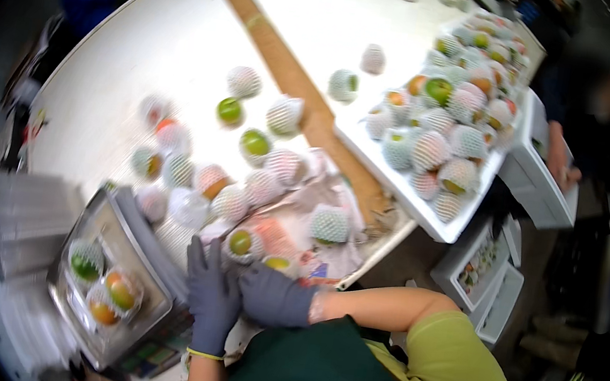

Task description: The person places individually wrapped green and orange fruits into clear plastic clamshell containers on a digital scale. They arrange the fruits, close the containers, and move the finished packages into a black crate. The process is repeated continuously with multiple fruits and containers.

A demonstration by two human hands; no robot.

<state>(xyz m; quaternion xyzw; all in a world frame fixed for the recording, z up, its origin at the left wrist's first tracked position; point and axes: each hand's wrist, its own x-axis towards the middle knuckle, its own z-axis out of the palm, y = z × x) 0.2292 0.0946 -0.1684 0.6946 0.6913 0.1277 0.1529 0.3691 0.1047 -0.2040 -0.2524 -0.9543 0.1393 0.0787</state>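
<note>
Both my hands wear grey gloves and meet at the near edge of the table. My left hand (212, 294) has its fingers stretched forward beside a green-and-orange fruit (240, 242) in a white foam net. My right hand (276, 296) lies close against the left, just below that fruit; its fingers are blurred and partly hidden. A yellowish netted fruit (277, 263) sits just beyond the right hand. To the left, a clear plastic tray (162, 309) holds several fruits, some in nets. A pinkish cloth (342, 260) lies ahead of the right hand, with a netted fruit (329, 225) on it.
Several loose fruits, netted and bare, such as a green fruit (230, 110), lie across the white table (124, 87). A white foam box (436, 228) heaped with netted fruits stands at the right. Stacked clear trays (35, 223) are at far left. People are at the far left and right.
</note>
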